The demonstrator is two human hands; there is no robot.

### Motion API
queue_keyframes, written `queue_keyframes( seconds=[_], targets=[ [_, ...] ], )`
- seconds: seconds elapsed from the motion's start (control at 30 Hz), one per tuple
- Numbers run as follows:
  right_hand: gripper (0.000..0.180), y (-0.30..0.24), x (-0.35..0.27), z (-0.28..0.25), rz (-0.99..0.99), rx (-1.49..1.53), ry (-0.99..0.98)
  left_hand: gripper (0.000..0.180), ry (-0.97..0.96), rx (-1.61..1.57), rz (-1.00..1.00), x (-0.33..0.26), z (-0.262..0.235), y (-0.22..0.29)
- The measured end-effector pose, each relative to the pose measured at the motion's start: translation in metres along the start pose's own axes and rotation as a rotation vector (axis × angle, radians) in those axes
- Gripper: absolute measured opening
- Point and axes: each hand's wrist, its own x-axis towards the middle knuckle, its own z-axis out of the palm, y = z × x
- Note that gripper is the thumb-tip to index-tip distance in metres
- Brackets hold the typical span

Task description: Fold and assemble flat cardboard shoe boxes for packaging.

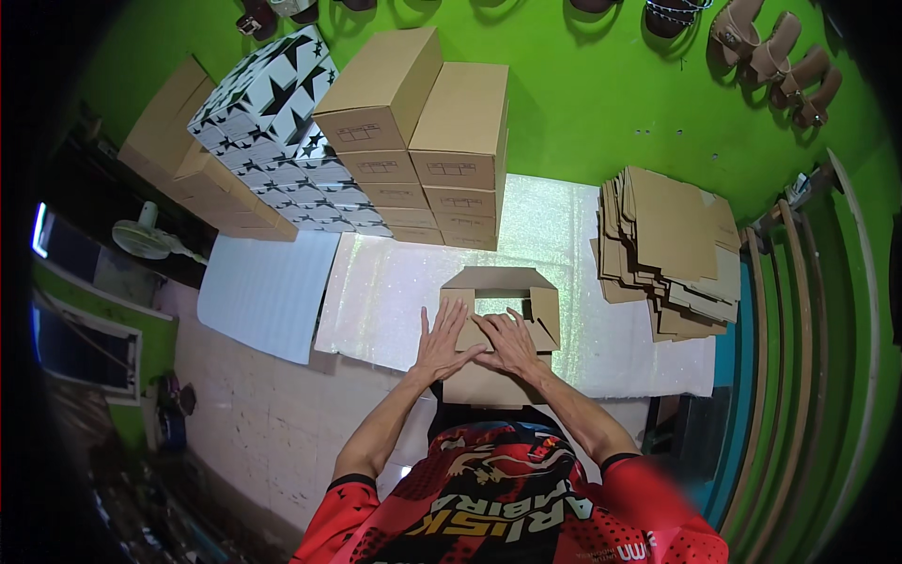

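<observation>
"What takes up the most room?"

"The green wall (564,132), behind everything. Then the glittery white sheet (385,305) spread in front of it."

"And on that?"

"A stack of closed brown boxes (427,141) at the back, next to a stack of star-patterned boxes (277,127). Over to the right, a smaller, uneven pile of flattened cardboard (672,230)."

"Where's the box being handled?"

"The open carton (547,305) sits at the sheet's near edge, right by the person's body, flaps spread, its inside partly showing."

"And the hands?"

"The left hand (443,342) lies on the carton's left side, fingers open and spread. The right hand (508,340) is just beside it, over the near side, fingers bent. Whether they grip the cardboard, I can't tell."
</observation>
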Motion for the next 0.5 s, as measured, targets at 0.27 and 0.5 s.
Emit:
queue_keyframes(
  seconds=[0.27,0.5],
  targets=[
    [0.083,0.001,0.002,-0.004,-0.052,0.009,-0.054,0.112,0.014,0.056,-0.032,0.0,-0.002,0.009],
    [0.084,0.002,0.004,0.0,-0.05,0.003,-0.053,0.112,0.063,-0.096,-0.007,-0.002,0.001,0.005]
  ],
)
